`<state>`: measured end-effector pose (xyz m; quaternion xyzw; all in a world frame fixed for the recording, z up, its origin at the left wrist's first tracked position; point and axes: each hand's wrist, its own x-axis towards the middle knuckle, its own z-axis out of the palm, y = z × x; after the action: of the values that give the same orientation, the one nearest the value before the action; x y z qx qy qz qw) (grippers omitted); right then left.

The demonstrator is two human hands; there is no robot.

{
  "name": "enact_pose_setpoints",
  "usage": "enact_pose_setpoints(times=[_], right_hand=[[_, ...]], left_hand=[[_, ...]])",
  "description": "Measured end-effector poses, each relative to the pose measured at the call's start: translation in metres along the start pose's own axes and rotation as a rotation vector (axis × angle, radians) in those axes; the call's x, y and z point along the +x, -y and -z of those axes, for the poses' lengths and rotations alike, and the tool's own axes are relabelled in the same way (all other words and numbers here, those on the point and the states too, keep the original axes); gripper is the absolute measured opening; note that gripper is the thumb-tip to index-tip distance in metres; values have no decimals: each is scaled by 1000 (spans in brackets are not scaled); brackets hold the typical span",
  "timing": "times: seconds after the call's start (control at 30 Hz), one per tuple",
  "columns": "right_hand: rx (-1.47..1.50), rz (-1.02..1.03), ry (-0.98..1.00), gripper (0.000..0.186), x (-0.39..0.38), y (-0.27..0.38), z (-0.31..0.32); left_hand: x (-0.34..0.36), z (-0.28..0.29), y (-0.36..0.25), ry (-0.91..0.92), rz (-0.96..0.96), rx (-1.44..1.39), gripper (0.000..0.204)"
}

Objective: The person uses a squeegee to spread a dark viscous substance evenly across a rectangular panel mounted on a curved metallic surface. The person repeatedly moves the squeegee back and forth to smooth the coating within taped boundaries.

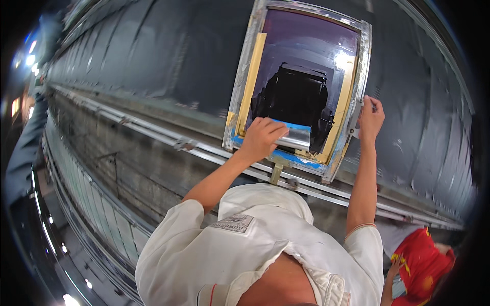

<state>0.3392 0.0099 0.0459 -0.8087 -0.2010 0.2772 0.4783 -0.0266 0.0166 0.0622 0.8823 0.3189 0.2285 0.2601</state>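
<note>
At twelve o'clock of the view, on the long dark printing table (153, 56), lies one screen-printing frame (363, 61), a metal rectangle with worn, paint-flecked edges. Its mesh is deep purple, with one black ink patch (296, 97) in the middle, yellow tape strips down both long sides and blue tape along the near edge. The left hand (261, 137) sits at the frame's six o'clock, fingers wrapped over one squeegee (293, 135), blue-backed with a silvery blade, resting on the mesh at the foot of the ink. The right hand (371, 118) is at the frame's four o'clock edge, fingers closed around the metal rim. Two metal rails (168, 143) run along the table's near side. At five o'clock, one red cloth with yellow markings (423, 265). A rectangular grey label (233, 223) sits on the white shirt (204, 255) at six o'clock.
</note>
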Motion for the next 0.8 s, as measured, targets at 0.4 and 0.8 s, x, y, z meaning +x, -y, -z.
enact_pose_setpoints(times=[0.4,0.8], right_hand=[[25,101,57,29,-37,-93,-50],[-446,560,203,38,10,-67,-20]], left_hand=[[-49,-28,34,19,77,232,30],[74,-41,64,324,74,208,22]])
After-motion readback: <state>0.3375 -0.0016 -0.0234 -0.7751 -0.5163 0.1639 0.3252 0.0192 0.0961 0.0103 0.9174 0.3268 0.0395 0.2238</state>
